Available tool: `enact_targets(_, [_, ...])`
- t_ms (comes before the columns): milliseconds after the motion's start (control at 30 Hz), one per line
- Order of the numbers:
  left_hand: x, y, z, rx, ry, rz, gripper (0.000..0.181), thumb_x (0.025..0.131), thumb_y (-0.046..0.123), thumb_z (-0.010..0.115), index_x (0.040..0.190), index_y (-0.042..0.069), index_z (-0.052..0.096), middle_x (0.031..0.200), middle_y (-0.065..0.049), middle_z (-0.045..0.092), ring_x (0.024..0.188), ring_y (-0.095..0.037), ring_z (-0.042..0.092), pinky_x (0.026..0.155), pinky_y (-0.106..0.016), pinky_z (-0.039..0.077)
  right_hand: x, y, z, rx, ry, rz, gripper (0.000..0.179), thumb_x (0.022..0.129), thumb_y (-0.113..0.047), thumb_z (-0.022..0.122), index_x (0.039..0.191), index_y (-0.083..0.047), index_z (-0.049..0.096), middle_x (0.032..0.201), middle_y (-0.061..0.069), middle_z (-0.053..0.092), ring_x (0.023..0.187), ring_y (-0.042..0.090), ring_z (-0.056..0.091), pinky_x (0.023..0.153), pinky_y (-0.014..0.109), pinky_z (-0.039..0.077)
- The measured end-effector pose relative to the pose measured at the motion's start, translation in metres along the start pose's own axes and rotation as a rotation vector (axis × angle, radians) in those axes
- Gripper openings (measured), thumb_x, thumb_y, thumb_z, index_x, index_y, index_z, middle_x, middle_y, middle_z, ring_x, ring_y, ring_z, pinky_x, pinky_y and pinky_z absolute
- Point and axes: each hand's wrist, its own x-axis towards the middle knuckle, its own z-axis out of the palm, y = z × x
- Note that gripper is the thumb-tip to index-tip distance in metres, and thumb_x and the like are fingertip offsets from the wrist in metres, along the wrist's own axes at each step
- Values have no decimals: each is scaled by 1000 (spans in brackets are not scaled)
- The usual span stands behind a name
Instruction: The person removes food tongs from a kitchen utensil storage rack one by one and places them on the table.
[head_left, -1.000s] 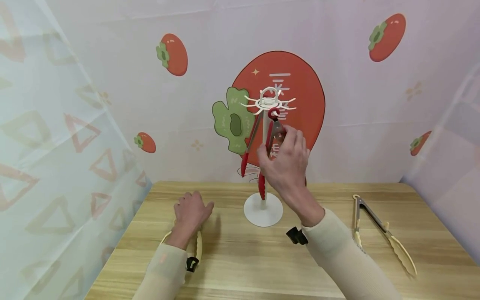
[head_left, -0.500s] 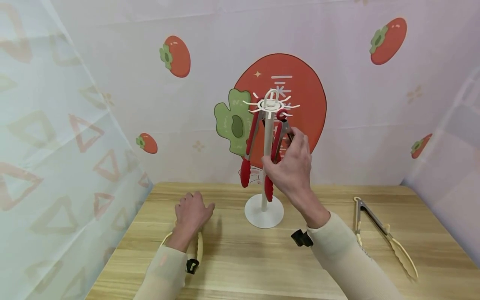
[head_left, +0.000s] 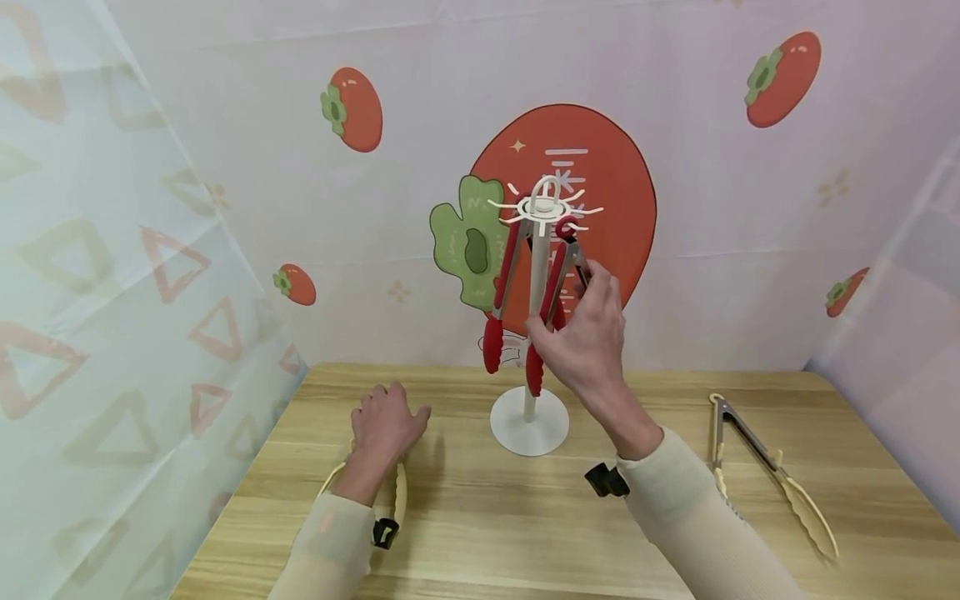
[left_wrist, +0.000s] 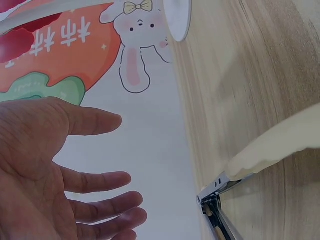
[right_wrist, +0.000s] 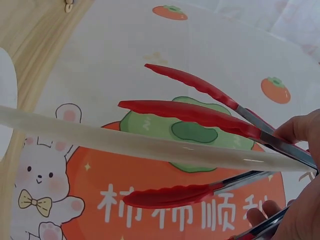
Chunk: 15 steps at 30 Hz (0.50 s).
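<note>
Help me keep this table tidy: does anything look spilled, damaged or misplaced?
Nothing looks spilled or visibly damaged. At most, the cream tongs at the right might seem misplaced: they lie spread open on the table, while one red pair hangs from the white stand and the right hand holds another red pair there.

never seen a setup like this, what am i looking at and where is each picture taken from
No robot here, just a person's bare left hand and right hand. The wide view comes from a camera worn on the head, the two close ones from a camera on each wrist. On the wood-grain table stands a white hook stand; cream tongs lie on the right, and another cream pair lies near the left hand, which holds nothing. The right hand grips red tongs at the stand; another red pair hangs further left.
</note>
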Motion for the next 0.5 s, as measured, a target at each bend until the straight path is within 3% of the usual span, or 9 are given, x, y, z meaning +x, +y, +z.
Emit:
enact_targets(267, [-1,3,-1,-15,6,8,45,94,41,67,98,-3,62,94,-20,58,93,-45,58,75,-56,47,1,-1,-3,61,-40,3,81,77,-12,77,144,3,35,122,22,47,107,31,48,89,49,36])
enact_targets(500, [-2,4,-1,-24,10,9,45,94,41,68,100,-4,63,95,-21,59,92,-44,58,75,-56,47,3,-2,-7,107,-92,23,83,77,-9,77,146,2,32,125,23,44,108,32,47,84,47,47])
